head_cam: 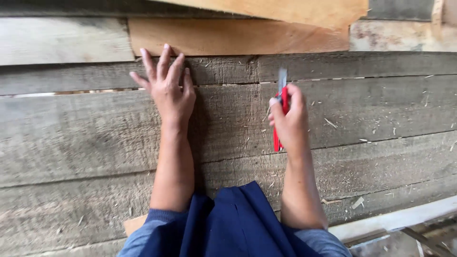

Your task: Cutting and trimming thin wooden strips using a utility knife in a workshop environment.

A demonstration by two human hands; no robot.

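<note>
Head view gives me the right hand (289,114) with its fingers (274,110) clamped around a red-handled utility knife (281,112), blade pointing to twelve o'clock and handle end poking out below the palm at six. At nine o'clock from it, well apart, my left hand (167,88) lies flat, fingers spread and holding nothing, on the grey weathered planks (85,133). Fresh pale boards (238,35) lie at twelve; wood chips (357,202) scatter at four.
</note>
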